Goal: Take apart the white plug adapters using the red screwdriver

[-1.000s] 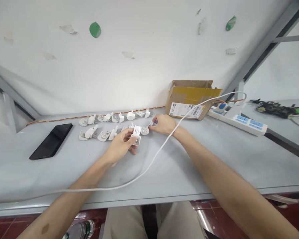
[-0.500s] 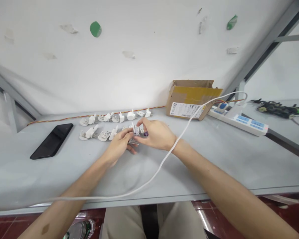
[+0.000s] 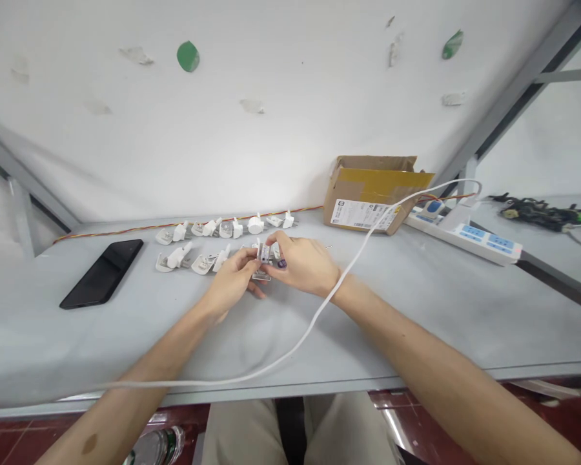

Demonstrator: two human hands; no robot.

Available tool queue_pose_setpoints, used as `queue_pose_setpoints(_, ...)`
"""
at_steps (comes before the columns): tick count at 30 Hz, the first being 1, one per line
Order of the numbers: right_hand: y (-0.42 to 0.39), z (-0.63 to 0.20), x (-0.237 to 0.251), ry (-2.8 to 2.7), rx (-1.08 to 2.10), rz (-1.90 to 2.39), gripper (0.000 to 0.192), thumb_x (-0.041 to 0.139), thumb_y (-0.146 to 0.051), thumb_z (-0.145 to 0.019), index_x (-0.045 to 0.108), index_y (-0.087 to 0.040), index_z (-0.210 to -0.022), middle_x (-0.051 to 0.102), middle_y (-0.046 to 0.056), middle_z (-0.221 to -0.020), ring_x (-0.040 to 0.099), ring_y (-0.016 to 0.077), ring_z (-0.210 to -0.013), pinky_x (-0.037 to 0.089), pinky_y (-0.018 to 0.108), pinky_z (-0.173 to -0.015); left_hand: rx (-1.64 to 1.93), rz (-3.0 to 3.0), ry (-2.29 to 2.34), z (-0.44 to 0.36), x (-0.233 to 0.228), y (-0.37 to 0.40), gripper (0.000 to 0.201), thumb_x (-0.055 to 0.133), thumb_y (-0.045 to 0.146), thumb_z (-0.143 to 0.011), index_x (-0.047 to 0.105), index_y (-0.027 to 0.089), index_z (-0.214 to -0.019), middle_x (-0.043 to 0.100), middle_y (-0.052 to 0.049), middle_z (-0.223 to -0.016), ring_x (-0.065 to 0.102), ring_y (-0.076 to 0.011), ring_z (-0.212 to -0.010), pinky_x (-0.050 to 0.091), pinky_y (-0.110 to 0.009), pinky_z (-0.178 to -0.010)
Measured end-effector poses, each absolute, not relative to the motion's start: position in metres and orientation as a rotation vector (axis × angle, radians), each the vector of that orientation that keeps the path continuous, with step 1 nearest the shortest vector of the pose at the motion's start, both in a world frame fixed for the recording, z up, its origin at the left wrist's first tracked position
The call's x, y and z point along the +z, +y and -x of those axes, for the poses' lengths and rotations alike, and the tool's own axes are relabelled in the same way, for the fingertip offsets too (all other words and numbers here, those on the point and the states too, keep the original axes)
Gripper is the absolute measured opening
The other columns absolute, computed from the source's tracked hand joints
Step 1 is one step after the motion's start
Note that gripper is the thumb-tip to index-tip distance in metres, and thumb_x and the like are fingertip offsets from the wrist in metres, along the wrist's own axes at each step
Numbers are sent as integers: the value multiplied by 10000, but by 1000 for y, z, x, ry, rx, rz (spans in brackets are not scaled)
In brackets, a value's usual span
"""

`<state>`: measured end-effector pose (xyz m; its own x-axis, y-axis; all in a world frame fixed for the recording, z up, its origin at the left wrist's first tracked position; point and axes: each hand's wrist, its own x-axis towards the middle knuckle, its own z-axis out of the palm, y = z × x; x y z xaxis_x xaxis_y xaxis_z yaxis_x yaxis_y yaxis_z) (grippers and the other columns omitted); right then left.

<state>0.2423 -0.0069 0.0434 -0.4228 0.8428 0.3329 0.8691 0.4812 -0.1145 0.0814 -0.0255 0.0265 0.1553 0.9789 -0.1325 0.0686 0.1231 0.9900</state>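
Both hands meet over the middle of the table, at a white power plug (image 3: 263, 274) with its casing opened. My left hand (image 3: 235, 278) closes on it from the left, thumb and fingers at its side. From the right, my right hand (image 3: 303, 261) pinches the plug's upper part between thumb and forefinger. A purple thing (image 3: 281, 263) shows under the right fingers, mostly hidden; a thin tip sticks out behind that hand, perhaps a screwdriver. Left of the hands lie opened plugs (image 3: 177, 257), and a row of similar plugs (image 3: 206, 227) runs behind.
A black phone (image 3: 101, 274) lies at the left. An open cardboard box (image 3: 358, 194) stands at the back right, beside a white power strip (image 3: 484, 242). A white cable (image 3: 314, 316) sags across the front, over my right wrist. Twisted wires (image 3: 126, 230) run along the wall.
The hands keep almost the same pose on the plug. The purple thing is slightly more covered, and the thin tip now shows behind my right hand. The view has shifted a little.
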Motion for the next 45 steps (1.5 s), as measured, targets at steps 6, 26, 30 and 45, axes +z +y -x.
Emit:
queue_pose_setpoints(6, -8, -241, 42, -2409, -132, 1417, 425, 521, -491, -853, 494, -199, -1161, 722, 65, -863, 660, 227, -687, 297, 260, -534, 956, -1245, 1212, -81, 26, -26, 253, 476, 248, -865, 559, 166, -1090, 625, -88, -968, 621, -154, -710, 567, -303, -550)
queue_pose_setpoints(26, 1, -247, 35, -2278, -116, 1355, 402, 520, -533, -880, 538, -226, -1138, 717, 27, -885, 658, 179, -710, 322, 252, -550, 1057, -1304, 1230, -76, 22, -20, 367, 574, 380, -827, 555, 170, -1128, 624, -69, -934, 606, -128, -632, 541, -276, -501)
queue_pose_setpoints(30, 11, -255, 34, -2141, -165, 1486, 302, 519, -453, -901, 560, -224, -1093, 714, 14, -823, 653, 176, -699, 300, 256, -536, 1118, -1313, 1211, -74, 20, -18, 384, 582, 369, -816, 553, 161, -1137, 609, -66, -918, 579, -127, -636, 544, -283, -478)
queue_pose_setpoints(45, 22, -263, 26, -2159, -68, 1643, 183, 443, -289, -905, 601, -203, -942, 672, 40, -965, 623, 166, -753, 336, 268, -594, 1223, -1264, 1197, -71, 15, -13, 393, 559, 282, -835, 517, 176, -1212, 610, -52, -905, 564, -97, -565, 539, -264, -446)
